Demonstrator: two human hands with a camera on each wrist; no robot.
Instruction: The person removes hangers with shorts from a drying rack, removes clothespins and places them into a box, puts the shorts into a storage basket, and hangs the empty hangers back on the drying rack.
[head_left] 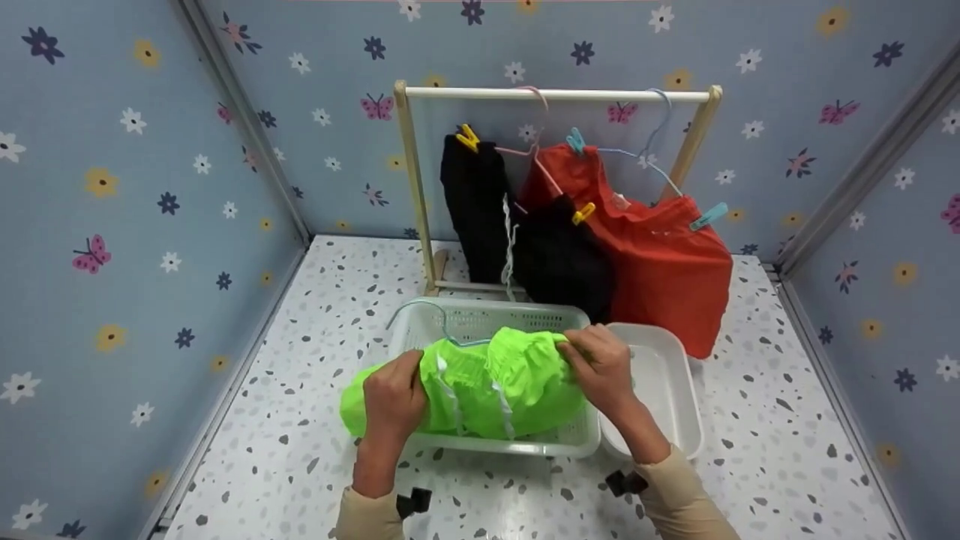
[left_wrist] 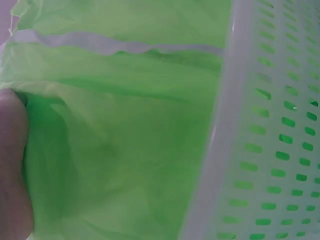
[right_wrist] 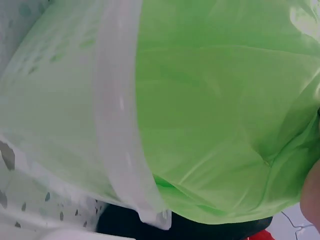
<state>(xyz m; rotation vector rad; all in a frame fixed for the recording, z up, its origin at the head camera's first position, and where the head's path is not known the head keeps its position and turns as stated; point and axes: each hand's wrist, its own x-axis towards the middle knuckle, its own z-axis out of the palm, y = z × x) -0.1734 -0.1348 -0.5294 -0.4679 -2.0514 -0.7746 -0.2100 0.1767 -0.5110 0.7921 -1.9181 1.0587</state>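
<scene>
A bright green drawstring garment (head_left: 536, 409), shorts or pants by its gathered waist and two white cords, lies across the white basket (head_left: 517, 448). My left hand (head_left: 395, 396) grips its waist at the left side. At the upper right corner of the waist, my right hand (head_left: 602, 366) pinches the cloth between thumb and fingers. A blue hanger (head_left: 444, 321) has its hook and neck showing above the waist; its arms are hidden by the cloth. Both wrist views show the green cloth (left_wrist: 125, 135) against the basket's rim (right_wrist: 120, 110), with only the edge of each hand.
Behind the basket stands a rack with a white bar (head_left: 465, 93). Black clothing (head_left: 480, 210) hangs there on a pink hanger with yellow pegs, beside a red garment (head_left: 660, 262) with blue pegs. A white tub (head_left: 690, 420) stands right of the basket. Patterned walls enclose the table.
</scene>
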